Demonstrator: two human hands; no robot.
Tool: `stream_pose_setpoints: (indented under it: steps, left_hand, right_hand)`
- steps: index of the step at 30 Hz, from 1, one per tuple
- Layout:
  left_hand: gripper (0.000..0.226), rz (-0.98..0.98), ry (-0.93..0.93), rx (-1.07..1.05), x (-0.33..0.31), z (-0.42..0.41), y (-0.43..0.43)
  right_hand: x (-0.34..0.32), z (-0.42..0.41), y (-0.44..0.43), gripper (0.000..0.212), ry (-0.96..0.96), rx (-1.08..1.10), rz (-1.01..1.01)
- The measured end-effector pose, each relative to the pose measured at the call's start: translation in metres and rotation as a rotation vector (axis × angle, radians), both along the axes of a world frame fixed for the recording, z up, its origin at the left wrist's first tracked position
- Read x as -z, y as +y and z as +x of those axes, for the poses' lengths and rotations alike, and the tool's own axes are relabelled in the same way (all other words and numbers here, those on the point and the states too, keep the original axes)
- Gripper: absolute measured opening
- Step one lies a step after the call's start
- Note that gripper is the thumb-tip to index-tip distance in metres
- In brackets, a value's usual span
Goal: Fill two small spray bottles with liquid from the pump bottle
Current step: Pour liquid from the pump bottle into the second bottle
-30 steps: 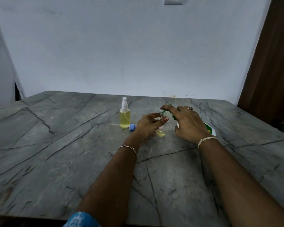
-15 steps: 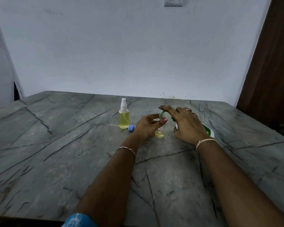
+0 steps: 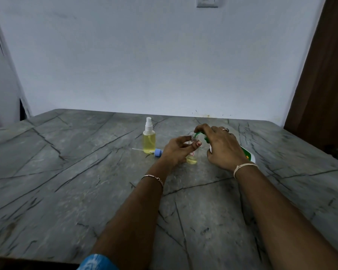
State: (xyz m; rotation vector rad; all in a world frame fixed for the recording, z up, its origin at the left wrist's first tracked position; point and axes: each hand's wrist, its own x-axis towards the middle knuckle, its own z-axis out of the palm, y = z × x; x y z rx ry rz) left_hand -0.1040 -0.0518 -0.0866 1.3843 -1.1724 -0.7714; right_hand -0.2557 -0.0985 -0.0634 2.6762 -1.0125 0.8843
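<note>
Small clear plastic bottle (image 3: 192,160), gripped by left hand (image 3: 177,151), risked being overshot by green pump nozzle (image 3: 197,134) pressed under right hand (image 3: 222,147).

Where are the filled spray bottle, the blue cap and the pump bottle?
filled spray bottle (image 3: 149,140), head view, on its yellow body.
blue cap (image 3: 158,152), head view, on its side.
pump bottle (image 3: 246,154), head view, on its green label.
</note>
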Motion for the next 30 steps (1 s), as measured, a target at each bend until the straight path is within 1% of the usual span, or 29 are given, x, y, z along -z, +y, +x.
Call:
stream_pose_setpoints:
  steps: [5,9,13,15,20,25,30]
  left_hand:
    - [0.05,-0.004,-0.004,-0.01,0.0011,0.0017,-0.0013]
    - [0.053,0.005,-0.01,0.004,0.0018,0.0015,-0.0015]
    - [0.051,-0.003,0.01,0.02,0.0012,0.0015,-0.0004]
    - [0.05,-0.003,0.019,0.026,0.0012,0.0016,0.0001]
    - [0.051,-0.003,0.045,0.025,0.0024,0.0027,-0.0009]
    - [0.05,-0.006,0.052,0.029,0.0028,0.0015,-0.0015]
    - [0.054,-0.001,0.039,0.027,0.0021,0.0015,-0.0008]
  right_hand:
    - [0.0019,-0.004,-0.0003,0.075,0.038,0.0,-0.012]
    - [0.0007,-0.0019,-0.0003,0.067,0.012,0.002,-0.004]
    - [0.0006,0.0032,-0.0009,0.063,0.0,0.008,-0.01]
    - [0.0008,0.0026,-0.0019,0.066,0.013,0.021,-0.017]
    - [0.0032,-0.0018,-0.0011,0.085,0.051,0.029,-0.047]
    - [0.0018,-0.0006,-0.0005,0.072,0.032,0.023,-0.019]
    - [0.0011,0.0043,-0.0008,0.066,0.009,0.02,-0.023]
